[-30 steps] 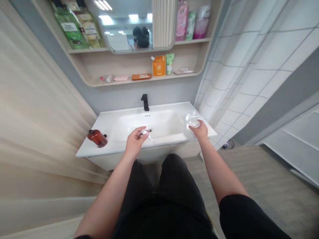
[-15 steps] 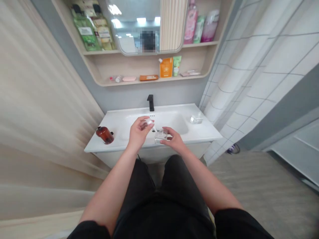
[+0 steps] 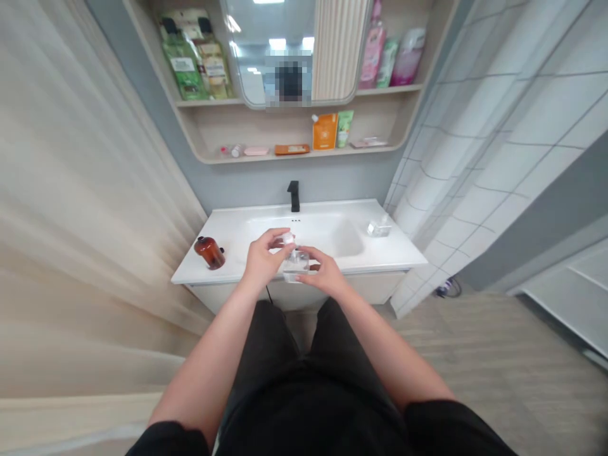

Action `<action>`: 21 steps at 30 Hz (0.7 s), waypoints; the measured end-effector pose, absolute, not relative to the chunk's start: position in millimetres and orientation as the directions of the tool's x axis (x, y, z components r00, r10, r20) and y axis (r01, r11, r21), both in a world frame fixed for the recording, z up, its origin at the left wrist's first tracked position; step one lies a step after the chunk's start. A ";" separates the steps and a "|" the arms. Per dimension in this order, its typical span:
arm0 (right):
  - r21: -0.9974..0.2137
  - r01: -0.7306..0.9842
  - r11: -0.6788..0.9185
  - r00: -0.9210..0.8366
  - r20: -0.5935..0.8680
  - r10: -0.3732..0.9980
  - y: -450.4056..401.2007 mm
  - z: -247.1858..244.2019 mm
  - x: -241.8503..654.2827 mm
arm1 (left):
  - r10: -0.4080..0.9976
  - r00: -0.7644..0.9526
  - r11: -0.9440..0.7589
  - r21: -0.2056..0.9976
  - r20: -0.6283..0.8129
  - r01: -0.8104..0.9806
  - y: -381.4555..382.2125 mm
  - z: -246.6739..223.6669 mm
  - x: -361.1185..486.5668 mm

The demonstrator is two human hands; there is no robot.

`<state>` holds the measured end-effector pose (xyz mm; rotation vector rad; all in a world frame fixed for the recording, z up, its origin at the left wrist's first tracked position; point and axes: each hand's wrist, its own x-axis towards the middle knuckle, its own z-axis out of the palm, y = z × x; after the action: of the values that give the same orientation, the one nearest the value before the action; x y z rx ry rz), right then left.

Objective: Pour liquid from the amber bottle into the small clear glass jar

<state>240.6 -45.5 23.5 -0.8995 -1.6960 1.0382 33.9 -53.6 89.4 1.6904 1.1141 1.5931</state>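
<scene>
A clear square bottle (image 3: 295,267) is held over the front edge of the white sink (image 3: 339,231). My right hand (image 3: 327,271) grips it from the right side, with thumb and fingers on its walls. Fingers closed, my left hand (image 3: 265,254) holds a white pump top (image 3: 288,238) at the bottle's mouth. Whether the top is seated or threaded there I cannot tell, as my fingers partly cover it.
An amber bottle (image 3: 209,253) stands on the counter's left, with a small dark piece beside it. Another clear bottle (image 3: 379,228) is at the right. A black faucet (image 3: 294,196) rises behind the basin, below a shelf (image 3: 266,158) of toiletries.
My left hand has lowered the white pump top, whose tube showed before, to the bottle's mouth. The bottle and my right hand have shifted slightly left. The camera view has moved a little.
</scene>
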 end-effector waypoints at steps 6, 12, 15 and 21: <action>-0.918 0.127 0.377 -0.281 0.331 0.901 -52.9 36.1 239.3 | 0.848 -0.044 -0.499 0.824 0.528 0.270 -63.2 86.5 37.8; -0.907 0.123 0.403 -0.279 0.359 0.891 -53.0 39.4 244.0 | 0.826 -0.011 -0.524 0.776 0.563 0.352 -67.0 83.4 42.3; -0.912 0.100 0.398 -0.283 0.358 0.890 -56.3 42.0 245.9 | 0.827 -0.013 -0.522 0.775 0.563 0.356 -69.4 82.5 43.8; -0.910 0.125 0.395 -0.272 0.352 0.896 -63.1 48.6 247.6 | 0.828 -0.021 -0.528 0.793 0.560 0.304 -70.7 78.7 44.9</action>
<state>247.6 -63.1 48.6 -0.9086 -1.6794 0.9906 44.9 -70.7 78.7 1.8197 1.1785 1.5740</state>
